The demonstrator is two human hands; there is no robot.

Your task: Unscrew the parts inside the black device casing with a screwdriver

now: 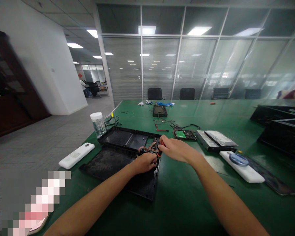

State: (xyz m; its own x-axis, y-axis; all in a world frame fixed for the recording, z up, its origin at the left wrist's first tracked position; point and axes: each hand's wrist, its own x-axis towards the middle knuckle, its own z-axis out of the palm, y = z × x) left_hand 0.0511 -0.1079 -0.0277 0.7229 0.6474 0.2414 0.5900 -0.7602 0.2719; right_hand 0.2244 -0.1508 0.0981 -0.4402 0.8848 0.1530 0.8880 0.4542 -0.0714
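A black plastic casing (115, 137) lies opened on the green table, its flat black panel (105, 161) spread toward me. Bundled brown and grey wires (144, 149) run into its right end. My right hand (175, 149) is closed round a screwdriver (159, 154) with a red and black handle, held upright over that end of the casing. Just below it, my left hand (143, 163) rests over the panel with fingers curled together, close to the screwdriver's lower part. What the left fingertips pinch is hidden, as is the screwdriver's tip.
Right of the casing are a green circuit board (180, 134), a silver drive unit (217, 139) and a white device (243, 167) with a blue round piece. A clear jar (98, 126) and a white handheld device (76, 155) stand left. Large black housings (282, 137) occupy the far right.
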